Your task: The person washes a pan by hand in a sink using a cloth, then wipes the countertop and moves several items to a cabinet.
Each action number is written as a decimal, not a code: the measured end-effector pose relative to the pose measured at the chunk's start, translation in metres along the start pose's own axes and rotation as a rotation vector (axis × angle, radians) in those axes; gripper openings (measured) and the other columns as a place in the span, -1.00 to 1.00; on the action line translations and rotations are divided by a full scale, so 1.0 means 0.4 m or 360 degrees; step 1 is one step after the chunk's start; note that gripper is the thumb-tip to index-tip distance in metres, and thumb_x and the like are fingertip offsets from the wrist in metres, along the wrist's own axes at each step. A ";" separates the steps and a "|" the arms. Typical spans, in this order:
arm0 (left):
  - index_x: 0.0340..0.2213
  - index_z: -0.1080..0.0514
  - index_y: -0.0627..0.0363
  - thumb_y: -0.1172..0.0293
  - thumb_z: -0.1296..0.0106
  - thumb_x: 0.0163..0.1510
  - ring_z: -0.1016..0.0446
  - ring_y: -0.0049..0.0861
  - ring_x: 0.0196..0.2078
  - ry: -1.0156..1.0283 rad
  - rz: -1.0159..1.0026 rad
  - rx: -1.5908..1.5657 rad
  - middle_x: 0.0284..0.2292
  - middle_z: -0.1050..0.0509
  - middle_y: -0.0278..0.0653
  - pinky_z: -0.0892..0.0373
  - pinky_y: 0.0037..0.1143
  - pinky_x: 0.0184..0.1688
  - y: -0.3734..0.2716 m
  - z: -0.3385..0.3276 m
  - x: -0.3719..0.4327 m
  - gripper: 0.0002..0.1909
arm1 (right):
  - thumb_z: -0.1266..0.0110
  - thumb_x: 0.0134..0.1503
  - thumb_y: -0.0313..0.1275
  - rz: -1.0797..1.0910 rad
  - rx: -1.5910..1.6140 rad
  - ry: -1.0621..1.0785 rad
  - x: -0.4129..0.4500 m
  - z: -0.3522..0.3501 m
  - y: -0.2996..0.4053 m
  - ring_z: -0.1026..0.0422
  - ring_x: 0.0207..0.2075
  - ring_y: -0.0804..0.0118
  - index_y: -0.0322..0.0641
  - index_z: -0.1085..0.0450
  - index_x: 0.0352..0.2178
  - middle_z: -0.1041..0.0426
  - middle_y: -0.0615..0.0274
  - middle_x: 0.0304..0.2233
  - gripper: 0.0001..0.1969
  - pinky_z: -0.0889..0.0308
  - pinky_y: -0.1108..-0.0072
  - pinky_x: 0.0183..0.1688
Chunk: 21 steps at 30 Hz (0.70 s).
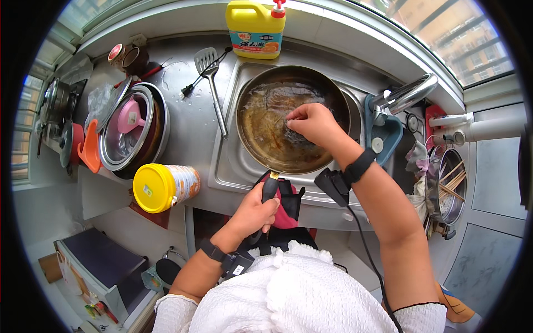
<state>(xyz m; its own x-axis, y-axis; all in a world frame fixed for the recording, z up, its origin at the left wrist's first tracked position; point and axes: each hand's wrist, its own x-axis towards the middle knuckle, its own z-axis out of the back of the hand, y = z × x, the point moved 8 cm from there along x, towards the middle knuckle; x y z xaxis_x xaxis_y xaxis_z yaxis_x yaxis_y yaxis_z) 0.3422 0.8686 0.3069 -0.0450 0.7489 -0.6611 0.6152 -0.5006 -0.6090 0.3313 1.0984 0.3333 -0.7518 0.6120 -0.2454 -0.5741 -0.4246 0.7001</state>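
A large frying pan [266, 143] with a browned inside rests over the steel sink [227, 168], with murky liquid in it. My left hand [254, 210] grips its black handle [270, 187] near the counter's front edge. Over the middle of the pan, my right hand [314, 125] has its fingertips pinched together on something small and dark, mostly hidden by the fingers; it looks like a scouring pad, but I cannot tell. Left of the pan lies a slotted metal spatula [214, 89]. Behind the pan stands a yellow detergent jug [256, 35].
The chrome faucet [406, 93] and a blue-grey sink caddy [385, 133] are right of the pan. Nested bowls [158, 100] with a pink ladle [131, 118], and a yellow-lidded tub [154, 187], stand at left. A cable hangs from the right wrist device.
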 end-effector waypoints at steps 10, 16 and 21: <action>-0.34 -0.15 0.19 0.45 0.07 0.09 -0.26 -0.69 -0.73 0.0026 -0.0003 0.0275 -0.63 -0.25 -0.36 -0.22 -0.60 -0.76 0.031 -0.022 0.005 -0.82 | -0.19 -0.04 -0.49 -0.0298 0.1280 -0.0086 0.146 -0.117 0.098 -0.44 -0.48 0.46 -0.38 -0.47 -0.39 -0.50 0.22 -0.46 -0.83 -0.34 0.61 -0.36; -0.32 -0.15 0.21 0.46 0.07 0.08 -0.23 -0.71 -0.75 0.0013 -0.0030 0.0345 -0.63 -0.25 -0.37 -0.22 -0.60 -0.76 0.021 -0.024 0.006 -0.81 | -0.17 -0.02 -0.51 -0.0200 0.1070 -0.0078 0.063 -0.076 0.093 -0.43 -0.42 0.52 -0.38 -0.47 -0.33 -0.50 0.24 -0.44 -0.81 -0.34 0.67 -0.32; -0.32 -0.16 0.22 0.47 0.10 0.08 -0.23 -0.71 -0.76 -0.0016 -0.0058 0.0207 -0.62 -0.25 -0.37 -0.23 -0.59 -0.76 0.003 -0.003 0.011 -0.84 | -0.17 -0.02 -0.49 -0.0176 0.0534 -0.0413 0.078 0.100 -0.039 -0.43 -0.37 0.49 -0.39 -0.43 -0.24 -0.48 0.24 -0.39 -0.72 -0.35 0.65 -0.26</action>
<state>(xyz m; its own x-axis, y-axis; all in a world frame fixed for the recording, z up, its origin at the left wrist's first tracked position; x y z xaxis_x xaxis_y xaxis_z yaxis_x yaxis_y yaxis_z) 0.3436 0.8719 0.3036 -0.0737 0.7637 -0.6414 0.5059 -0.5256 -0.6840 0.3299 1.1509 0.3415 -0.5607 0.8072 -0.1846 -0.4775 -0.1331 0.8685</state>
